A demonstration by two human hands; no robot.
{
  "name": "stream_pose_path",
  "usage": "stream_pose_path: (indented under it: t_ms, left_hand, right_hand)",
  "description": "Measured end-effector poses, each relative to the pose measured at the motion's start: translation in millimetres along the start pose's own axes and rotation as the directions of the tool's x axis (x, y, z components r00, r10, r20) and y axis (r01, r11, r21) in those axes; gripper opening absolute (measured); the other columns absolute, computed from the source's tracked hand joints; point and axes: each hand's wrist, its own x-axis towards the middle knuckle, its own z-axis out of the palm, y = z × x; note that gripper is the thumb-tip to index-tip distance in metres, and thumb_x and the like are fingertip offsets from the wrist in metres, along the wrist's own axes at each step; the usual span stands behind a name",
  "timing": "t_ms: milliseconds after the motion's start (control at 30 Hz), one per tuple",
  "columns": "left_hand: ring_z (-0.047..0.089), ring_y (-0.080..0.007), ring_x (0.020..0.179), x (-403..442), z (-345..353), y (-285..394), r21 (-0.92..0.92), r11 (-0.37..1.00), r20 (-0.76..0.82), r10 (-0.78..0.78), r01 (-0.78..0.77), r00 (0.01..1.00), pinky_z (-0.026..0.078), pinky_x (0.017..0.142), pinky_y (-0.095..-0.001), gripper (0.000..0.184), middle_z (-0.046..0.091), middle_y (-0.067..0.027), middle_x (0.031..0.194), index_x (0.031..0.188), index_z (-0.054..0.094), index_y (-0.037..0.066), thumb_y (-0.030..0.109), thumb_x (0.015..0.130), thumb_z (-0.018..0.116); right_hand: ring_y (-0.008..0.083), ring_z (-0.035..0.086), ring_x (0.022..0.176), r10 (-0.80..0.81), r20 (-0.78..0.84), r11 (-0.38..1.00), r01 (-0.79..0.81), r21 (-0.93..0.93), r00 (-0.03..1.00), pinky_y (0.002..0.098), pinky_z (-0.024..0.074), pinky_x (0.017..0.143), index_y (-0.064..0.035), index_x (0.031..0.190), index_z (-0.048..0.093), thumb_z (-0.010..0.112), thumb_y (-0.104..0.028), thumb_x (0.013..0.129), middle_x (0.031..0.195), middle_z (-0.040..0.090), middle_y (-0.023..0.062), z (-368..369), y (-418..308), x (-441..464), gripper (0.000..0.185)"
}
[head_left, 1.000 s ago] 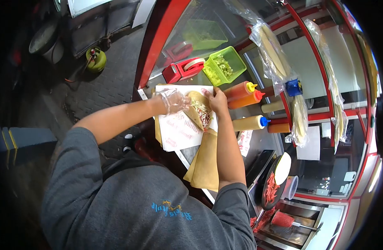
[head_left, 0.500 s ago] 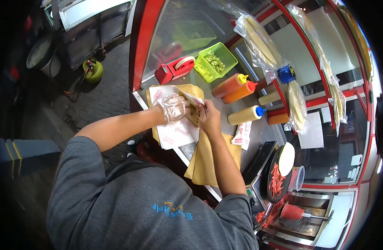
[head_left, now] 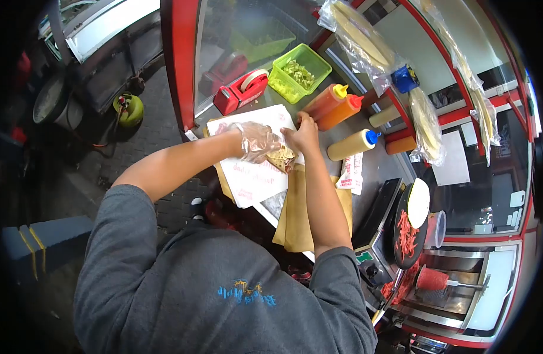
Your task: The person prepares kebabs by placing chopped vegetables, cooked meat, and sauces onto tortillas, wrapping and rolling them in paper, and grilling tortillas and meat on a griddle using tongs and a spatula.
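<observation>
Flatbread (head_left: 282, 159) lies on "Family Kebab" paper (head_left: 248, 184), left fingers (head_left: 271, 145) gripping it, right fingers (head_left: 308, 120) unclear in hold.

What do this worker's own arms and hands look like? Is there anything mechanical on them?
I see no machinery or cables; these are a person's arms. The left hand wears a thin, clear, crinkled plastic glove reaching about the wrist; the right hand shows no glove. The dark grey sleeves end near the elbows, with no visible markings.

Your flatbread (head_left: 282, 158) partly hidden by your gloved left hand (head_left: 258, 143), your shirt (head_left: 194, 295) cut off at six o'clock
</observation>
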Motion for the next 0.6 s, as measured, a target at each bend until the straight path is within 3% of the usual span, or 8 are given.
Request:
stream_pose_path:
  t_ms: [133,167,200,267,333,400,500,600]
  left_hand:
    - [0.06,-0.0363,0.116,-39.5,56.8,21.4,0.063,0.989,-0.369,0.149,-0.135,0.917,0.053,0.099,-0.0484,0.048,0.06,-0.014,0.129,0.122,0.058,0.009,0.033,0.083,0.073]
    - [0.059,-0.0384,0.117,-54.2,51.1,34.0,-0.131,0.991,-0.199,-0.01,-0.017,0.98,0.051,0.1,-0.0501,0.052,0.059,-0.0151,0.129,0.126,0.057,0.009,0.034,0.084,0.074]
    - [0.058,-0.0389,0.118,-68.4,50.0,42.3,-0.151,0.988,-0.262,-0.026,-0.014,0.965,0.05,0.101,-0.0505,0.054,0.058,-0.0164,0.131,0.129,0.056,0.01,0.036,0.085,0.074]
    - [0.057,-0.0386,0.122,-81.0,50.9,43.3,-0.135,0.987,-0.382,0.029,-0.087,0.924,0.047,0.103,-0.0512,0.052,0.056,-0.0173,0.137,0.133,0.058,0.014,0.039,0.09,0.07]
    - [0.055,-0.0389,0.126,-77.2,46.1,42.6,-0.136,0.99,-0.291,0.003,-0.045,0.957,0.046,0.105,-0.0522,0.047,0.055,-0.0171,0.14,0.134,0.059,0.016,0.04,0.094,0.065]
    - [0.054,-0.0389,0.128,-71.0,44.9,40.7,-0.105,0.993,-0.286,0.023,-0.056,0.958,0.044,0.106,-0.053,0.044,0.055,-0.0171,0.141,0.135,0.061,0.018,0.04,0.097,0.061]
    - [0.059,-0.036,0.123,-70.7,67.4,27.1,0.093,0.98,-0.483,0.197,-0.174,0.853,0.045,0.104,-0.0534,0.045,0.06,-0.0143,0.134,0.136,0.062,0.02,0.041,0.096,0.062]
    - [0.063,-0.0341,0.116,-78.3,27.9,46.6,0.065,0.995,-0.151,0.08,-0.071,0.985,0.047,0.101,-0.0535,0.048,0.065,-0.0103,0.125,0.136,0.062,0.021,0.042,0.093,0.065]
  right_hand:
    - [0.0396,0.059,0.111,-0.228,-0.274,0.972,0.237,0.001,0.934,0.0441,0.0474,0.097,0.0003,0.126,0.061,0.087,-0.022,0.076,0.112,0.066,0.0207,7.1,-8.5,-29.0,0.061]
    - [0.0392,0.059,0.107,-0.289,-0.309,0.947,0.317,0.044,0.906,0.0445,0.0475,0.094,0.0001,0.123,0.062,0.086,-0.021,0.077,0.11,0.066,0.0199,4.6,-16.7,-46.3,0.055]
    - [0.0389,0.059,0.103,-0.348,-0.349,0.914,0.398,0.081,0.87,0.045,0.0476,0.092,-0.0002,0.119,0.064,0.085,-0.019,0.078,0.107,0.066,0.0191,-1.2,-29.3,-66.5,0.05]
    - [0.037,0.059,0.097,-0.49,-0.284,0.772,0.562,0.298,0.824,0.0446,0.0461,0.087,-0.0025,0.112,0.066,0.085,-0.019,0.079,0.102,0.065,0.0167,-15.4,-58.1,-134.6,0.042]
    - [0.0308,0.061,0.102,-0.755,-0.076,0.605,0.737,0.3,0.651,0.0432,0.0449,0.088,-0.0081,0.114,0.067,0.084,-0.028,0.08,0.109,0.066,0.0116,-24.1,-73.1,-179.5,0.043]
    - [0.0259,0.059,0.108,-0.755,0.075,0.656,0.75,0.084,0.652,0.0419,0.0422,0.095,-0.0099,0.114,0.068,0.075,-0.026,0.085,0.113,0.066,0.0054,-15.6,-71.9,-207.1,0.034]
    - [0.0256,0.059,0.106,-0.714,0.065,0.701,0.711,0.062,0.698,0.0423,0.0411,0.096,-0.011,0.116,0.069,0.073,-0.017,0.082,0.106,0.068,0.0032,-11.5,-54.7,-201.4,0.035]
    - [0.0251,0.06,0.106,-0.647,0.087,0.763,0.639,0.098,0.758,0.0424,0.0415,0.097,-0.01,0.115,0.07,0.066,-0.013,0.085,0.103,0.07,0.0047,-28.9,-66.1,-194.4,0.03]
